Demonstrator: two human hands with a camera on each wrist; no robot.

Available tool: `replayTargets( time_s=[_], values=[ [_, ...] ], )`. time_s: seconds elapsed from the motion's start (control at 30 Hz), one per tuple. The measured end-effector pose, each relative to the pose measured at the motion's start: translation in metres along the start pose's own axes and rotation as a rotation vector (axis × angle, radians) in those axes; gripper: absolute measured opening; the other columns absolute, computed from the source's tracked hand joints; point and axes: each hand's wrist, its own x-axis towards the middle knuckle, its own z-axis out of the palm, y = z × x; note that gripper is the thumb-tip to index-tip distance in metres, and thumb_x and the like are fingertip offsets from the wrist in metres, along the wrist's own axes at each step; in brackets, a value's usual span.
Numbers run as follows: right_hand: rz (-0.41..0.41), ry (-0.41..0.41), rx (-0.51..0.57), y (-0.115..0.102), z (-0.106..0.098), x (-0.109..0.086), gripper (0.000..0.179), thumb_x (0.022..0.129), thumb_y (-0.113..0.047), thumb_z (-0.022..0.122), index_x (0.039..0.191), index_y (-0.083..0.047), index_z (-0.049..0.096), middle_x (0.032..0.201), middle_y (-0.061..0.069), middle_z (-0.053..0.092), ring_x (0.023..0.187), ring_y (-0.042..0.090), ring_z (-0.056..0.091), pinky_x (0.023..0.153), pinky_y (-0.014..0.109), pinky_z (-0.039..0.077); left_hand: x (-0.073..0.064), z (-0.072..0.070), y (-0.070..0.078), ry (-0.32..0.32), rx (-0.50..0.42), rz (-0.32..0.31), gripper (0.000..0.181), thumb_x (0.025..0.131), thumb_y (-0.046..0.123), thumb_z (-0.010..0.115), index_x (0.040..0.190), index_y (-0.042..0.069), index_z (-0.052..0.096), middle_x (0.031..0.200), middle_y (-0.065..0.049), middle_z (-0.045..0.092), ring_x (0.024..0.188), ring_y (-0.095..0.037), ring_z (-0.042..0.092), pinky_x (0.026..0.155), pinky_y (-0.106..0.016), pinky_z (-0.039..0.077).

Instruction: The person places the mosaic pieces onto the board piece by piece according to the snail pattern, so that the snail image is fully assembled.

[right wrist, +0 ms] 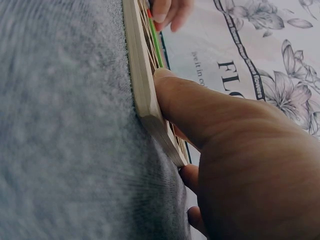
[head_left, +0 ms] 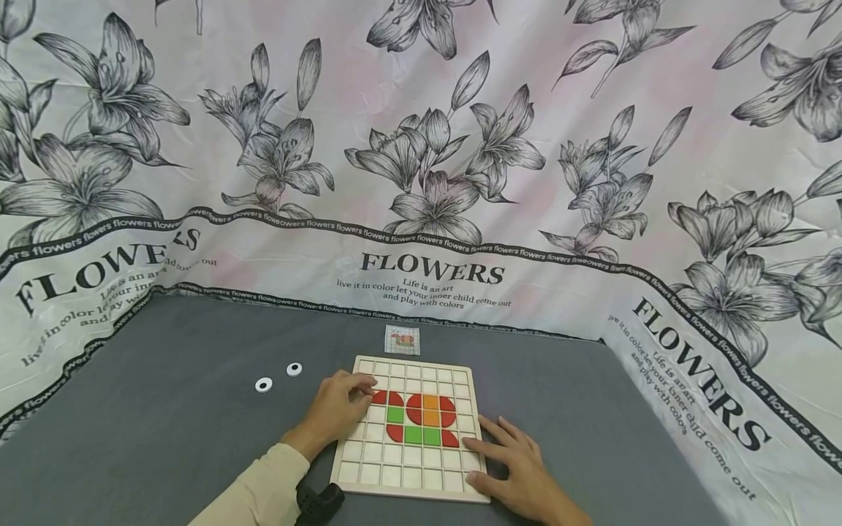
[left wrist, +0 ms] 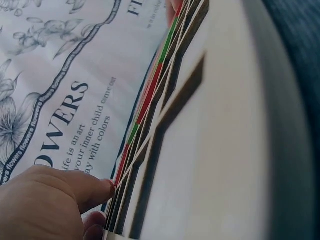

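A pale wooden grid board (head_left: 368,473) lies on the grey cloth, its cells partly filled with red, green and orange tiles. My left hand (head_left: 338,409) is over the board's left side, thumb and forefinger pinching at a red tile (head_left: 380,397) at the pattern's left end. In the left wrist view the thumb tip meets the red tile (left wrist: 121,167); the other fingers are mostly hidden. My right hand (head_left: 520,467) rests on the board's right edge, fingers loosely spread. Its thumb (right wrist: 175,92) lies on the rim in the right wrist view.
Behind the board lies a small pattern card (head_left: 402,340) with a gridded picture. Two white rings with dark centres, one nearer (head_left: 263,385) and one farther (head_left: 294,370), sit to the left. A flower-printed curtain (head_left: 421,285) borders the grey cloth (head_left: 197,409).
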Motion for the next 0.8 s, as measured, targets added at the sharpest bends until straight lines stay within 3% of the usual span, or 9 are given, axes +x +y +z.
replayTargets(
  time_s=[0.13,0.3,0.4,0.63,0.8],
  values=[
    [0.011,-0.013,0.006,0.0,0.0,0.0,0.049,0.087,-0.052,0.065,0.129,-0.026,0.065,0.148,0.006,0.041,0.135,0.046,0.026,0.095,0.07,0.014,0.0,-0.002,0.001,0.026,-0.009,0.034,0.024,0.081,-0.005,0.071,0.102,0.006,0.073,0.085,0.004,0.065,0.079,-0.015,0.057,0.07,-0.033,0.05],
    [0.016,-0.01,0.0,0.002,0.002,0.0,0.05,0.087,-0.053,0.065,0.129,-0.026,0.065,0.148,0.006,0.041,0.135,0.046,0.026,0.095,0.07,0.014,0.002,-0.01,0.004,0.14,-0.021,0.121,0.028,0.076,-0.008,0.074,0.102,0.002,0.072,0.088,-0.002,0.067,0.07,-0.021,0.052,0.061,-0.033,0.045],
    [0.011,0.002,-0.002,0.002,0.001,0.001,0.05,0.087,-0.052,0.066,0.129,-0.025,0.065,0.147,0.007,0.041,0.134,0.046,0.026,0.095,0.07,0.014,0.004,-0.017,0.005,0.194,-0.005,0.145,0.029,0.075,-0.009,0.075,0.102,0.002,0.072,0.089,-0.004,0.068,0.074,-0.023,0.055,0.062,-0.035,0.045],
    [0.012,-0.015,-0.001,0.002,0.0,0.002,0.05,0.087,-0.052,0.065,0.129,-0.025,0.064,0.148,0.007,0.041,0.134,0.047,0.026,0.094,0.074,0.015,0.006,-0.044,-0.008,0.293,0.103,0.098,0.028,0.074,-0.007,0.076,0.101,0.001,0.072,0.093,-0.008,0.068,0.087,-0.026,0.058,0.068,-0.042,0.046],
    [0.018,-0.037,0.013,0.002,0.0,0.002,0.051,0.087,-0.052,0.065,0.13,-0.026,0.064,0.148,0.008,0.04,0.134,0.048,0.025,0.093,0.075,0.015,0.004,-0.067,-0.025,0.345,0.158,-0.015,0.029,0.077,-0.006,0.075,0.105,-0.001,0.071,0.097,-0.014,0.067,0.095,-0.034,0.052,0.078,-0.052,0.041]
  ],
)
